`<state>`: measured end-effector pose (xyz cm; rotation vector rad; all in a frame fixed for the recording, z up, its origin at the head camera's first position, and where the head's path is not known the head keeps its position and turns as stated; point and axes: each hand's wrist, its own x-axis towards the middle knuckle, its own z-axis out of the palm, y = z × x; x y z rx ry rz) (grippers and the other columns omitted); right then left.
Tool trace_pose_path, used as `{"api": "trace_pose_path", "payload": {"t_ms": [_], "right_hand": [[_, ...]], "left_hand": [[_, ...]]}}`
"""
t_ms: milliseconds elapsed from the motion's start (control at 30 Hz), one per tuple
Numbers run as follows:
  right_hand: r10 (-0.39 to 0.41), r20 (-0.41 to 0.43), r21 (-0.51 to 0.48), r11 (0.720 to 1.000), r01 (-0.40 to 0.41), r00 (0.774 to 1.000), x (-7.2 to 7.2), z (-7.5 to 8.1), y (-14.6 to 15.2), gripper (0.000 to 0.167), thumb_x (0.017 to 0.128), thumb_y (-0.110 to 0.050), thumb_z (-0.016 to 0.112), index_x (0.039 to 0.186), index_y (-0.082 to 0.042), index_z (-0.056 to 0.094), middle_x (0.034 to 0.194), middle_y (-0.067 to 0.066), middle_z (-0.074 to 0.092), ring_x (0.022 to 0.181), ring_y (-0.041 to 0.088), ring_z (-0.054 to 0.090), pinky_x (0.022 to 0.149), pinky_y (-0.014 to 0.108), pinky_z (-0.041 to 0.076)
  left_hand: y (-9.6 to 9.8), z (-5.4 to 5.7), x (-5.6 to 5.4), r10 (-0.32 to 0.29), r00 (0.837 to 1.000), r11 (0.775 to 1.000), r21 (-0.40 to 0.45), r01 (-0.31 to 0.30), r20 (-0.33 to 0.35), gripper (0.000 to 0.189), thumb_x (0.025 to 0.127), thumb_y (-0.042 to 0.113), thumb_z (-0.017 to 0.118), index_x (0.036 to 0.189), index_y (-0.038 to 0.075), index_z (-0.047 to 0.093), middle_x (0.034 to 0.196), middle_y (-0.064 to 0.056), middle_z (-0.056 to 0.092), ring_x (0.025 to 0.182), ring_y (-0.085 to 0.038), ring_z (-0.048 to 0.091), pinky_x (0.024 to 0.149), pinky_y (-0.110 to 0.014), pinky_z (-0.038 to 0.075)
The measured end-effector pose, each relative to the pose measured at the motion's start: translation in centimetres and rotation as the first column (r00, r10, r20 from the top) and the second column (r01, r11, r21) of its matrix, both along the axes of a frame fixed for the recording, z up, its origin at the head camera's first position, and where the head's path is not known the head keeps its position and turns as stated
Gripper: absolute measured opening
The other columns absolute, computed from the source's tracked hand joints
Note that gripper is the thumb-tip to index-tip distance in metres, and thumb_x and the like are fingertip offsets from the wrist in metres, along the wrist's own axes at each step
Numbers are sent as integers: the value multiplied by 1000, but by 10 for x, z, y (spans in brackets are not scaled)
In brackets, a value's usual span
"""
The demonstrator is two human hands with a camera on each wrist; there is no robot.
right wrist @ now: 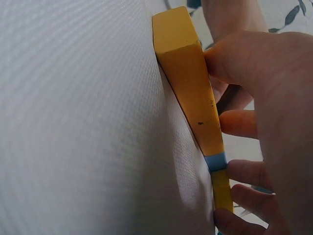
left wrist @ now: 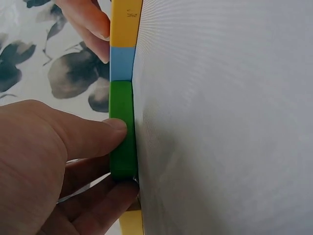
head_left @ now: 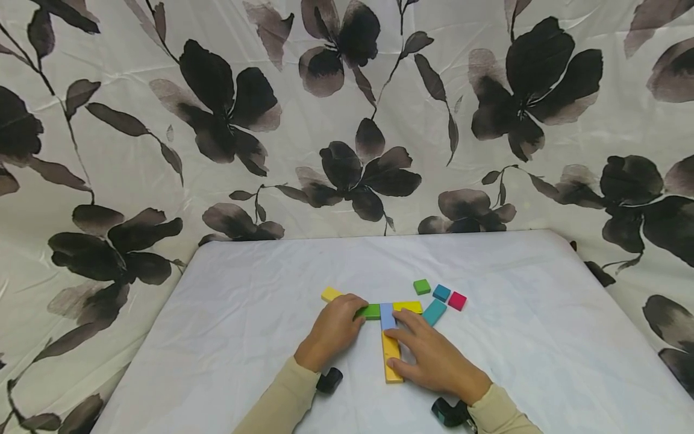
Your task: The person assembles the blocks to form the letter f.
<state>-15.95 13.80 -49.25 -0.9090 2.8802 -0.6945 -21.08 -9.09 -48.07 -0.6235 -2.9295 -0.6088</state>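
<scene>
My left hand (head_left: 335,325) holds a long green block (head_left: 371,311) at its left end, the thumb on top and the fingers curled round that end in the left wrist view. The green block's right end meets a light blue block (head_left: 387,316). A yellow block (head_left: 406,306) lies on the blue one's other side. Below the blue block runs an orange block (head_left: 391,355), forming a T-like shape. My right hand (head_left: 439,358) lies spread over the orange, blue and yellow blocks. In the right wrist view its loosely extended fingertips (right wrist: 232,123) touch them.
Right of the yellow block lies a slanted teal block (head_left: 435,311). Beyond it sit a blue block (head_left: 441,293), a red block (head_left: 458,301) and a small green block (head_left: 422,287). Another yellow block (head_left: 331,293) lies behind my left hand. White cloth (head_left: 244,301) covers the table.
</scene>
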Motion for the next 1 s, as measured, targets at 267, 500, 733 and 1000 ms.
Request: {"api": "trace_pose_path", "payload": {"t_ms": [267, 500, 733, 1000], "right_hand": [[-3, -3, 4, 1000, 3, 1000, 0, -1, 0, 53, 91, -47, 69, 137, -22, 62, 155, 4, 36, 141, 24, 34, 108, 47, 42], [1, -9, 2, 1000, -1, 1000, -1, -2, 0, 53, 92, -47, 69, 137, -22, 62, 155, 4, 37, 141, 23, 34, 107, 47, 42], [2, 2, 0, 1000, -2, 1000, -1, -3, 0, 53, 92, -49, 68, 138, -23, 61, 156, 3, 35, 142, 24, 33, 107, 48, 42], [1, -12, 9, 1000, -1, 1000, -1, -3, 0, 53, 92, -49, 68, 137, -22, 62, 156, 4, 36, 142, 24, 33, 108, 47, 42]], "left_hand": [[0, 0, -1, -22, 1000, 1000, -1, 22, -20, 28, 90, 12, 76, 117, 8, 73, 116, -3, 70, 109, -18, 64, 93, -35, 53], [-1, -1, -1, -33, 999, 999, 11, 33, -21, 28, 90, 11, 76, 117, 7, 73, 115, -4, 70, 108, -18, 64, 92, -34, 53], [-2, -1, 0, -23, 1000, 1000, 20, 24, -9, 29, 90, 12, 76, 118, 7, 73, 116, -4, 69, 109, -18, 64, 93, -35, 53], [-4, 1, 5, -11, 999, 999, 38, 13, -51, 31, 88, 13, 78, 117, 7, 73, 116, -4, 66, 107, -17, 63, 92, -34, 53]]}}
